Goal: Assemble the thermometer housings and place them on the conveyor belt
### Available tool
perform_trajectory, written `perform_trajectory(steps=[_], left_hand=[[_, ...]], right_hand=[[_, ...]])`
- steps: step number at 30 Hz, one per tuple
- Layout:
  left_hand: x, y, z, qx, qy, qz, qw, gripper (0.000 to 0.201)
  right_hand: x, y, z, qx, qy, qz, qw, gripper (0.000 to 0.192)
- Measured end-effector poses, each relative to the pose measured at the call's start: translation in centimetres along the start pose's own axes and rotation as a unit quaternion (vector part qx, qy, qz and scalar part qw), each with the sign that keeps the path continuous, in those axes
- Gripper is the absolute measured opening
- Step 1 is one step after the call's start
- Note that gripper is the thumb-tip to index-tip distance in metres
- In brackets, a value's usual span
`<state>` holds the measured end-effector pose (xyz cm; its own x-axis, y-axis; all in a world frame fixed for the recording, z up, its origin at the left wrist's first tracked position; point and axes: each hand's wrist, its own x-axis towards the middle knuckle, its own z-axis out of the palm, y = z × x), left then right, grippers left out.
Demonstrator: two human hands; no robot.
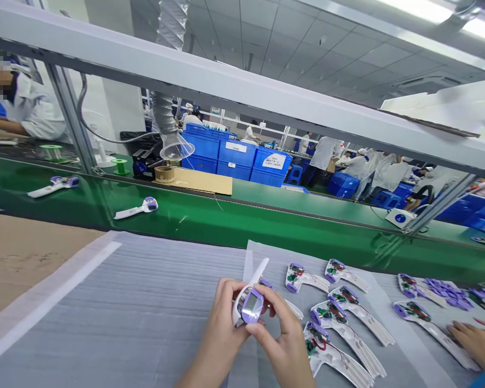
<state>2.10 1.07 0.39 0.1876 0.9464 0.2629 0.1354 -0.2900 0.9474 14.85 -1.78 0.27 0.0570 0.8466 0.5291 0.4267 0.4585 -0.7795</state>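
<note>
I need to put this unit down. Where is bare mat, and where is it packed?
The grey mat is bare left of the left hand, out to the cardboard. Right of the right hand it is crowded: open shells lie close together, then purple parts and another person's hand.

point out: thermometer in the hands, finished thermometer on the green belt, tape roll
thermometer in hands (251, 305), head view, on its lit screen
finished thermometer (137, 209), head view, on its white handle
tape roll (164, 173), head view, on its outer wall
</note>
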Motion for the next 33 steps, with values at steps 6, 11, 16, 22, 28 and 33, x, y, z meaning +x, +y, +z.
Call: perform_trajectory(steps=[6, 11, 16, 22, 28, 33], left_hand=[[0.2, 0.2, 0.0, 0.031, -0.004, 0.01, 0.999, 0.034], [0.0, 0.4, -0.2, 0.05, -0.013, 0.029, 0.998, 0.034], [-0.5, 0.5, -0.4, 0.086, -0.04, 0.091, 0.991, 0.03], [-1.2, 1.0, -1.7, 0.089, -0.081, 0.162, 0.979, 0.026], [-0.5, 1.3, -1.6, -0.061, -0.169, -0.073, 0.981, 0.036], [7.2, -1.8, -5.6, 0.077, -0.117, -0.024, 0.99, 0.055]], right_hand=[[-0.2, 0.3, 0.4, -0.011, 0.021, -0.017, 1.0, 0.04], [-0.7, 0.8, 0.9, -0.007, 0.052, -0.021, 0.998, 0.041], [-1.2, 0.8, 1.6, -0.016, 0.065, -0.021, 0.998, 0.044], [0.0, 0.3, -2.4, -0.139, 0.01, -0.108, 0.984, 0.054], [0.7, 1.8, -5.7, -0.275, -0.153, -0.157, 0.936, 0.05], [-0.1, 6.7, -8.9, -0.334, -0.055, 0.074, 0.938, 0.035]])
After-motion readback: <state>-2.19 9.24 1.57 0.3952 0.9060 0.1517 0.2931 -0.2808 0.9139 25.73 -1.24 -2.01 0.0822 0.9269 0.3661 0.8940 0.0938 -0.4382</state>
